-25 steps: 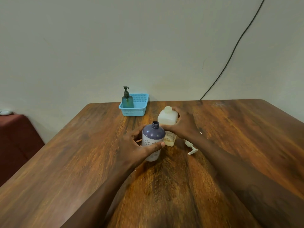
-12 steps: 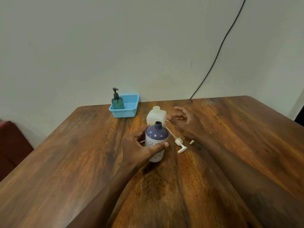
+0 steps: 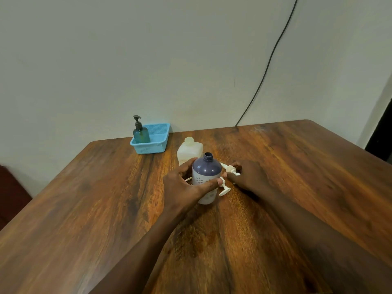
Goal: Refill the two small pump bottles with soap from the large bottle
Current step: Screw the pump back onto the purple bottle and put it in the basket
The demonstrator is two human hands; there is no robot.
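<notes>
A purple-and-white small bottle [image 3: 206,177] stands upright in the middle of the wooden table [image 3: 106,209], its neck open with no pump on it. My left hand [image 3: 183,185] grips its body from the left. Just behind it stands the large cream bottle [image 3: 189,152] with its cap on, free of both hands. My right hand [image 3: 248,177] lies on the table to the right and pinches a white pump head [image 3: 230,169] that lies there. A second white pump [image 3: 224,190] lies beside the purple bottle's base. A teal pump bottle [image 3: 140,134] stands in a blue basket [image 3: 158,146].
The blue basket sits at the table's far edge against the pale wall. A black cable [image 3: 267,66] runs down the wall behind the table's far right part. A dark red surface [image 3: 10,187] shows at the left, beyond the table's edge.
My right hand let go of the large cream bottle, swung right, then came down onto the white pump on the table. My left hand kept its grip on the purple bottle.
</notes>
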